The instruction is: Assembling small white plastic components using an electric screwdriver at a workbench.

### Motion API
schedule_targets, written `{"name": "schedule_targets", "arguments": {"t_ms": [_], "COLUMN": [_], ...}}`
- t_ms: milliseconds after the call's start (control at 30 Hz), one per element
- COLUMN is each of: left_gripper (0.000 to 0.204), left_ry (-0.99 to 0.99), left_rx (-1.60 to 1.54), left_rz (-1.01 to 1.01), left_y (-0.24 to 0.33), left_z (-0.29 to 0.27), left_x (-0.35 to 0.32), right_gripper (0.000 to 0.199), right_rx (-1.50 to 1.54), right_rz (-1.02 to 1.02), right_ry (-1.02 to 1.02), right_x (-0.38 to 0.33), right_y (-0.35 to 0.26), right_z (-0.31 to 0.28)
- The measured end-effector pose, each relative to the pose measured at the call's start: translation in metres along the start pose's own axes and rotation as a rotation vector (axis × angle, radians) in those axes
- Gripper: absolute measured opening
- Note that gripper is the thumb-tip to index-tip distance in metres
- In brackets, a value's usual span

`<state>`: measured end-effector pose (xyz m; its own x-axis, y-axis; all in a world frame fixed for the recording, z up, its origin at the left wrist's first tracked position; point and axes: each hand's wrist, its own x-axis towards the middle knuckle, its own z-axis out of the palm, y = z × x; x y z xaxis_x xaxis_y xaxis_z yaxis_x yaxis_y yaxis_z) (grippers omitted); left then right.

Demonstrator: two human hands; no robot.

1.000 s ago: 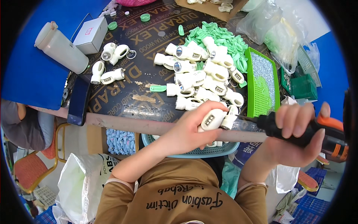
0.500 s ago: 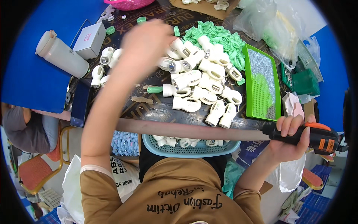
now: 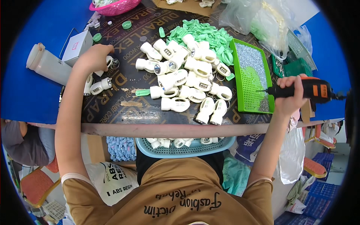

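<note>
My left hand [image 3: 93, 59] is at the left of the table, its fingers curled round a white mini flashlight [image 3: 109, 61] that they partly cover. Close by lie a few more of these, among them a white flashlight [image 3: 101, 86] with its lens end up to the right. In my right hand [image 3: 291, 95] is a black and orange electric screwdriver [image 3: 317, 90], held level. Its thin bit points left above the bright green tray [image 3: 237, 80], which holds many small silvery screws [image 3: 252, 56]. A pile of white flashlights [image 3: 198, 80] covers the middle of the table.
Green plastic pieces [image 3: 202, 33] are heaped behind the pile. A white box [image 3: 77, 47] and a cloudy jug [image 3: 48, 63] stand far left. Plastic bags [image 3: 258, 24] lie at the back right. Below the table edge, a blue basket [image 3: 187, 151] holds more white parts.
My left hand has moved from above the pile to the flashlights on the left. My right hand has lifted the screwdriver from the table's front edge up to the green tray.
</note>
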<state>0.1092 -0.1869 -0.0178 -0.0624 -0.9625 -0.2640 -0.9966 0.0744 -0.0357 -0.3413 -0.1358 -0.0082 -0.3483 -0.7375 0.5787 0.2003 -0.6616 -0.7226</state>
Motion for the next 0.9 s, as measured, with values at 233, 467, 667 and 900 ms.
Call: {"name": "schedule_targets", "arguments": {"t_ms": [233, 467, 667, 900], "left_gripper": [0.049, 0.030, 0.025, 0.027], "left_ry": [0.336, 0.461, 0.221, -0.337], "left_rx": [-0.038, -1.056, -1.883, -2.422], "left_rz": [0.092, 0.197, 0.310, 0.239], "left_y": [-0.014, 0.029, 0.121, 0.192], "left_z": [0.021, -0.003, 0.014, 0.067], "left_x": [0.002, -0.038, -0.106, -0.114], "right_gripper": [0.016, 0.016, 0.015, 0.015], "right_rx": [-0.049, -0.027, -0.097, -0.062], "right_rz": [0.005, 0.012, 0.022, 0.034], "right_ry": [-0.010, 0.037, 0.034, 0.038], "right_x": [0.018, 0.023, 0.022, 0.023], "right_y": [0.031, 0.041, 0.043, 0.044], "right_z": [-0.008, -0.011, -0.016, -0.014]}}
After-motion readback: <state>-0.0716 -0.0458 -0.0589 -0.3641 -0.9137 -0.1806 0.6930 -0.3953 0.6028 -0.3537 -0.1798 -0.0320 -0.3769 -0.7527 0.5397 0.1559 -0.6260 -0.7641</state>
